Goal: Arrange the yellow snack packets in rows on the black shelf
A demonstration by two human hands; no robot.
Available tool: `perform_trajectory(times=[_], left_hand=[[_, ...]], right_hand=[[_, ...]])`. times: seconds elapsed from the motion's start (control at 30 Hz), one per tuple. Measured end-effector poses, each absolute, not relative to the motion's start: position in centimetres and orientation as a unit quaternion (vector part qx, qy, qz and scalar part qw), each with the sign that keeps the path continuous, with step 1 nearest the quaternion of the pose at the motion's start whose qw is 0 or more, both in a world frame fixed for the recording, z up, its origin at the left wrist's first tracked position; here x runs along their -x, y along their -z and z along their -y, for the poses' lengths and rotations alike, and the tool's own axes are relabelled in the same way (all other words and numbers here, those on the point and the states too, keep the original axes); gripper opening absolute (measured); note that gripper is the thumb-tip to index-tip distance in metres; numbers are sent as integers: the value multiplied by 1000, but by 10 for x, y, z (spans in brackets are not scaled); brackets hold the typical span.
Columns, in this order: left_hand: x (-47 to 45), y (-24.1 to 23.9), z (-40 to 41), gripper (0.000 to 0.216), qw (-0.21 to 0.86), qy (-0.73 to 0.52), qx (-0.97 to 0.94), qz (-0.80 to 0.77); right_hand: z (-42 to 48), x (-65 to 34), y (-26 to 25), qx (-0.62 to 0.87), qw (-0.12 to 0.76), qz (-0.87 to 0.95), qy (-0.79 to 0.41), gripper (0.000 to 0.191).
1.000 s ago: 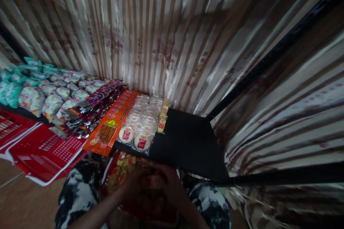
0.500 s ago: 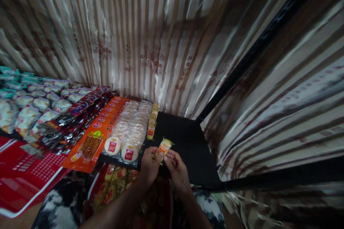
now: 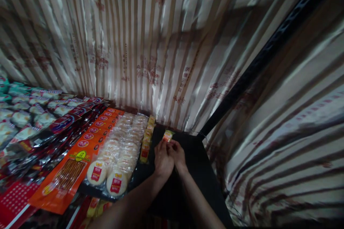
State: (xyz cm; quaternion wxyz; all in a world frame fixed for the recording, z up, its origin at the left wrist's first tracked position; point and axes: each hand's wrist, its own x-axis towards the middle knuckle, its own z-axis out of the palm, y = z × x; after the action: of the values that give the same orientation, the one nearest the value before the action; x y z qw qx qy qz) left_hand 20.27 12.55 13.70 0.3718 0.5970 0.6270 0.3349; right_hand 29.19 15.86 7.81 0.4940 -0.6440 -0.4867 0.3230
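Both my hands reach out over a black shelf (image 3: pixel 193 157). My left hand (image 3: pixel 162 157) and my right hand (image 3: pixel 176 153) pinch together a small yellow-orange snack packet (image 3: pixel 167 135), held low near the back of the shelf by the curtain. Just left of my hands runs a column of the same small yellow packets (image 3: pixel 146 139), one behind another. Beside that column lie rows of round white cakes in clear wrappers (image 3: pixel 118 150).
Orange flat snack packs (image 3: pixel 80 150), dark foil packs (image 3: pixel 53 128) and white-green bags (image 3: pixel 21 114) fill the shelf to the left. A striped satin curtain (image 3: pixel 150 43) hangs behind and to the right. More yellow packets (image 3: pixel 94 207) sit below the shelf edge.
My hands rose from the bag near my lap with one small packet and carried it forward to the back of the black shelf. The camera tilted and shifted with them.
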Motion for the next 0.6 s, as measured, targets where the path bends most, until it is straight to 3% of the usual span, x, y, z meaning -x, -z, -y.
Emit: perform_trajectory(times=[0.27, 0.6], left_hand=[[-214, -118, -186, 37, 418, -368, -529, -640], [-211, -112, -208, 41, 396, -378, -507, -666]], right_hand=[[-222, -290, -77, 667, 440, 521, -300, 29], [-247, -276, -78, 686, 381, 564, -256, 17]])
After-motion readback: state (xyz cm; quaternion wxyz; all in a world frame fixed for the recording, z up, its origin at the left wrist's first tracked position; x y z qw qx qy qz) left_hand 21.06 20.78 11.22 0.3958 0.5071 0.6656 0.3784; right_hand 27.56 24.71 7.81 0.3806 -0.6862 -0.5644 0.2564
